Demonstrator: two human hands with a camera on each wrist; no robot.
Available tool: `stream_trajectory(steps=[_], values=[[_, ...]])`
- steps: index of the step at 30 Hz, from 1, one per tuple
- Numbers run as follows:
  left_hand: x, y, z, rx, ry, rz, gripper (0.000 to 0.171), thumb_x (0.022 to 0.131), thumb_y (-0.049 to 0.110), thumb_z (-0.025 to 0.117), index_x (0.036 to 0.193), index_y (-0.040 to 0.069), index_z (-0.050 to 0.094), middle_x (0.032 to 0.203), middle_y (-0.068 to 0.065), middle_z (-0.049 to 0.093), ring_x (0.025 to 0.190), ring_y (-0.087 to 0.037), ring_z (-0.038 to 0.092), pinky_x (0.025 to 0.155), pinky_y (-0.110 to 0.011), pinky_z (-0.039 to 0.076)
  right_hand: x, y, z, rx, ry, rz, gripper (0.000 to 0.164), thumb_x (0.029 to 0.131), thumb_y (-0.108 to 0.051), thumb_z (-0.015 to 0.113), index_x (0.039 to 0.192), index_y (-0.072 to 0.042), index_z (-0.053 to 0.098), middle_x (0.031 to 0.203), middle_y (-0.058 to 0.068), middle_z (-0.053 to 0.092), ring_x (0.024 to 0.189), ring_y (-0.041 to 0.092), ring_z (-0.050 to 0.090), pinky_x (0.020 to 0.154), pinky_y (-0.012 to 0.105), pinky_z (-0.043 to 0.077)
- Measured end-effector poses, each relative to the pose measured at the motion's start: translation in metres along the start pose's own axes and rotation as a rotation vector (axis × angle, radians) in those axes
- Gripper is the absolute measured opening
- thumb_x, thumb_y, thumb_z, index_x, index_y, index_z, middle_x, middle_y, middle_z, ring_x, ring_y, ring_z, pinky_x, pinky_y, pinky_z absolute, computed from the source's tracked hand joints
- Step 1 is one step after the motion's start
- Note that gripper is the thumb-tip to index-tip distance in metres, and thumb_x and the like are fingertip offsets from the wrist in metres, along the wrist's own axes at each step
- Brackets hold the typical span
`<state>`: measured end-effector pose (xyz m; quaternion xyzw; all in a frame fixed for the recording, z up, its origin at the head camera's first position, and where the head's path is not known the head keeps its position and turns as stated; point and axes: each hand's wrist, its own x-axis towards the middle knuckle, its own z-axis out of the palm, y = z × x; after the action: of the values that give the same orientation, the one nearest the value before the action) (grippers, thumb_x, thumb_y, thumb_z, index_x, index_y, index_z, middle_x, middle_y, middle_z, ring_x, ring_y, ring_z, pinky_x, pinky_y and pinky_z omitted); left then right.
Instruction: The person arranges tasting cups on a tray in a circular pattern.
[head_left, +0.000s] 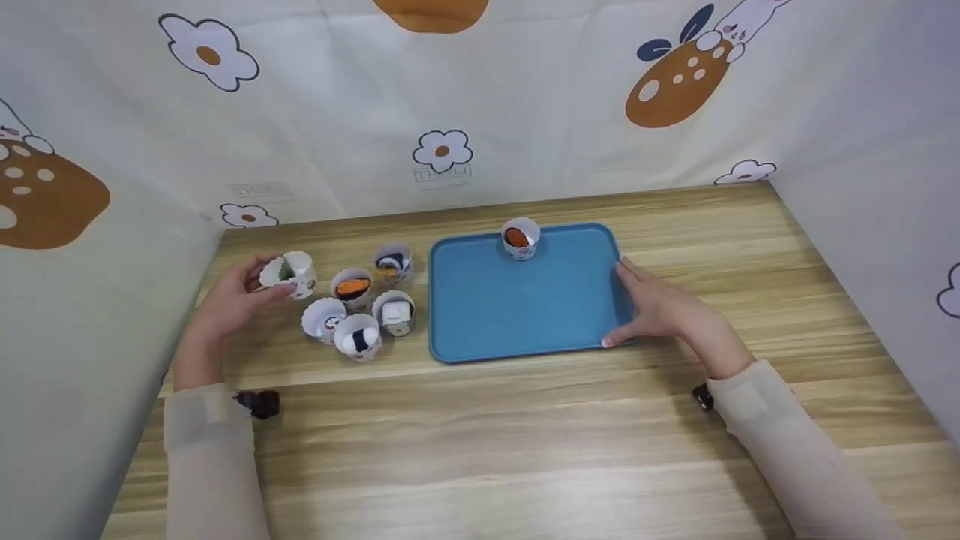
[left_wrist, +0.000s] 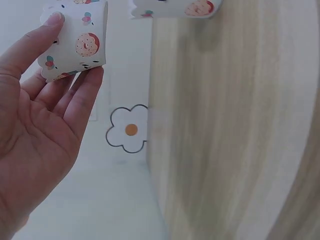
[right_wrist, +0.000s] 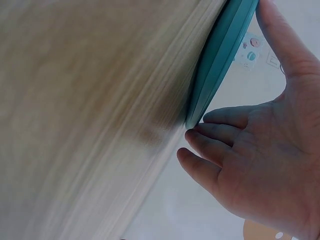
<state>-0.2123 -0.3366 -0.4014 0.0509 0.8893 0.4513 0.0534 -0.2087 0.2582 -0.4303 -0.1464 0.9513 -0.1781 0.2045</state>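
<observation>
My left hand (head_left: 238,296) grips a white paper baking cup (head_left: 302,276) at the left, thumb on one side and fingers on the other. Something green shows inside it. The left wrist view has donut prints on the cup's wall (left_wrist: 88,44). At the right, my right hand (head_left: 660,304) rests against the short right edge of a blue tray (head_left: 525,315), its thumb by the front corner and its fingers extended along the side. On the tray near its back edge stands another paper cup (head_left: 521,251) with a reddish-orange piece in it.
Several more paper cups stand close together left of the tray: one with an orange-topped piece (head_left: 353,288), one with a white block (head_left: 396,312), one with a white piece banded in black (head_left: 361,340). A patterned cloth (head_left: 337,135) hangs behind the wooden table (head_left: 480,442).
</observation>
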Motion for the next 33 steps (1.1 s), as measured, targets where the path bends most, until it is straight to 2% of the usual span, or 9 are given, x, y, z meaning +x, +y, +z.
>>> stream_trajectory(steps=[2,4,10,15,18,25,33], values=[[0.0,0.003,0.0,-0.018,0.003,0.017,0.059,0.095,0.018,0.068,0.143,-0.006,0.042,0.114,0.018,0.057,0.095,0.011,0.057,0.08,-0.007,0.049,0.0,0.0,0.0,-0.003,0.001,-0.003,0.139,0.065,-0.064,0.084,0.157,0.006,0.006,0.166,0.026,0.003,0.151,0.047,0.011,0.122,0.058,0.018],[0.0,0.006,0.001,-0.028,0.003,0.031,0.058,0.095,0.016,0.068,0.142,-0.005,0.042,0.111,0.022,0.057,0.094,0.011,0.057,0.079,-0.007,0.049,0.0,-0.001,0.0,-0.005,0.002,-0.007,0.138,0.066,-0.063,0.084,0.157,0.007,0.007,0.165,0.027,0.004,0.151,0.047,0.012,0.122,0.058,0.018],[-0.001,0.018,0.003,-0.039,-0.017,0.042,0.059,0.094,0.016,0.069,0.143,-0.003,0.041,0.112,0.024,0.057,0.095,0.008,0.059,0.08,-0.009,0.05,0.0,-0.002,0.0,-0.001,0.004,-0.01,0.138,0.066,-0.063,0.084,0.156,0.007,0.006,0.165,0.028,0.004,0.151,0.048,0.012,0.122,0.058,0.018],[-0.002,0.028,0.008,-0.053,-0.023,0.093,0.057,0.093,0.011,0.07,0.141,-0.004,0.043,0.113,0.025,0.057,0.096,0.007,0.06,0.081,-0.009,0.051,-0.001,-0.002,0.0,-0.003,0.003,-0.008,0.138,0.066,-0.063,0.084,0.156,0.007,0.006,0.165,0.028,0.004,0.151,0.048,0.012,0.122,0.058,0.018],[-0.002,0.033,0.011,-0.054,-0.021,0.12,0.055,0.092,0.009,0.07,0.139,-0.005,0.045,0.113,0.023,0.058,0.096,0.006,0.06,0.081,-0.009,0.051,-0.001,-0.002,0.0,-0.005,0.004,-0.007,0.138,0.066,-0.064,0.084,0.156,0.007,0.007,0.165,0.028,0.004,0.151,0.048,0.012,0.122,0.058,0.017],[-0.002,0.044,0.017,-0.075,-0.038,0.135,0.054,0.092,0.006,0.07,0.139,-0.005,0.045,0.115,0.008,0.057,0.097,0.006,0.06,0.082,-0.009,0.052,0.0,-0.001,0.0,-0.006,0.006,-0.002,0.139,0.065,-0.064,0.084,0.156,0.007,0.007,0.165,0.028,0.004,0.151,0.048,0.012,0.122,0.058,0.017],[0.0,0.05,0.025,-0.113,-0.061,0.185,0.054,0.09,0.0,0.069,0.138,-0.007,0.045,0.116,0.002,0.057,0.094,0.003,0.062,0.08,-0.012,0.054,0.0,-0.001,0.0,-0.019,0.006,-0.016,0.138,0.066,-0.063,0.084,0.156,0.008,0.007,0.165,0.028,0.004,0.151,0.048,0.013,0.122,0.058,0.018]])
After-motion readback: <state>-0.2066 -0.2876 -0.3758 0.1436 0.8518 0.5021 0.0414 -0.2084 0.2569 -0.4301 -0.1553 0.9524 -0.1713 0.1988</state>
